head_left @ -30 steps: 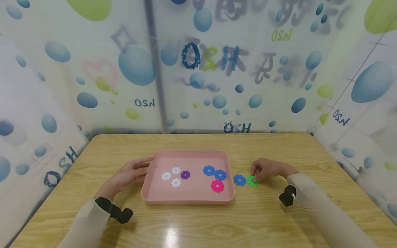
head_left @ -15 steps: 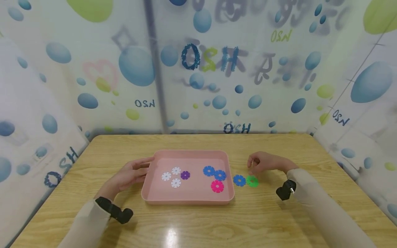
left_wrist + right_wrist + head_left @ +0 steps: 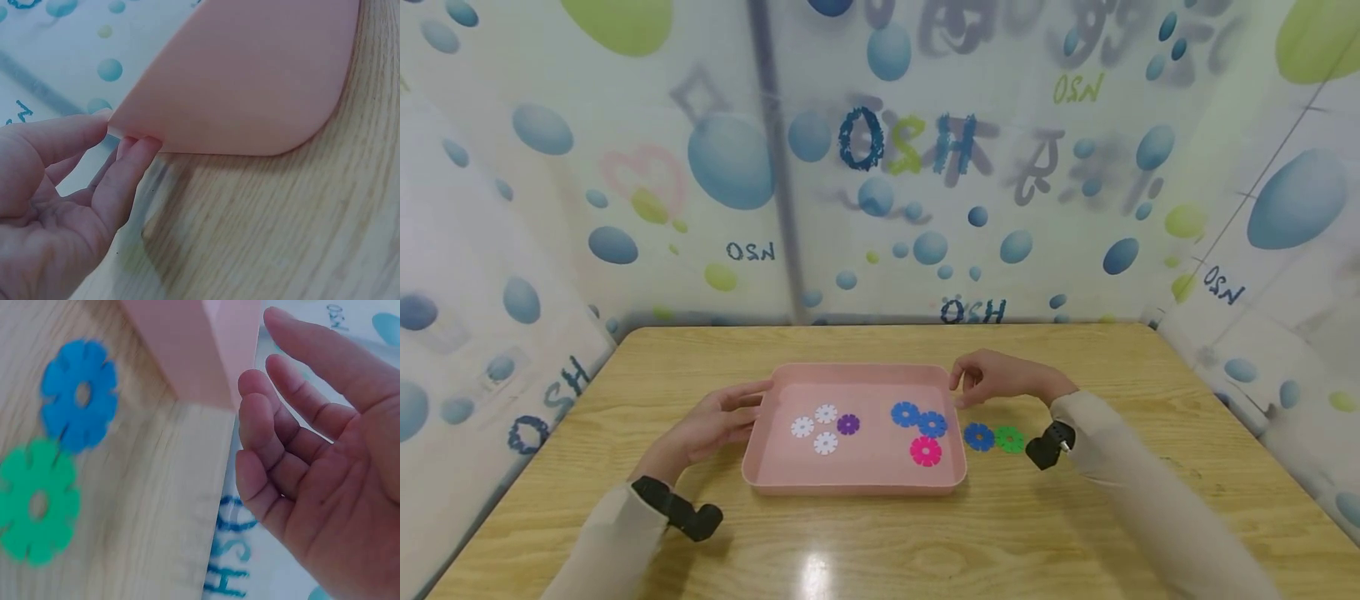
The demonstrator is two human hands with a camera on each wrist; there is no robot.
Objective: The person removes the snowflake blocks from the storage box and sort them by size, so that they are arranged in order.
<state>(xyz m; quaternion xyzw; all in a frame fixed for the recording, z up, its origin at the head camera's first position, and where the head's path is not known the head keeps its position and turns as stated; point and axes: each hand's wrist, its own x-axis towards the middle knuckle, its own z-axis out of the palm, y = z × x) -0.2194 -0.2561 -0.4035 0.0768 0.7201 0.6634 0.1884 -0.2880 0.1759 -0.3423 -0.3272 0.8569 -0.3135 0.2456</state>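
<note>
A shallow pink tray (image 3: 865, 467) lies on the wooden table with white, purple, blue and pink notched disc pieces inside. My left hand (image 3: 718, 423) rests its fingertips against the tray's left side. The left wrist view shows those fingertips (image 3: 147, 144) touching the tray's outer wall (image 3: 244, 87). At the far right corner of the tray hovers my right hand (image 3: 1000, 377), fingers loosely bent with nothing between them. Just outside the tray's right side, a blue notched disc (image 3: 979, 437) and a green notched disc (image 3: 1009, 439) lie joined or touching.
Inside the tray, white discs (image 3: 825, 443) and a purple disc (image 3: 848, 424) sit at left; two blue discs (image 3: 906, 413) and a pink disc (image 3: 926, 451) are at right. A patterned curtain (image 3: 880, 250) stands behind the wooden table (image 3: 880, 542).
My right hand has let go of the green disc and moved left and away from me to the tray's right corner. The left hand and the tray stay in place.
</note>
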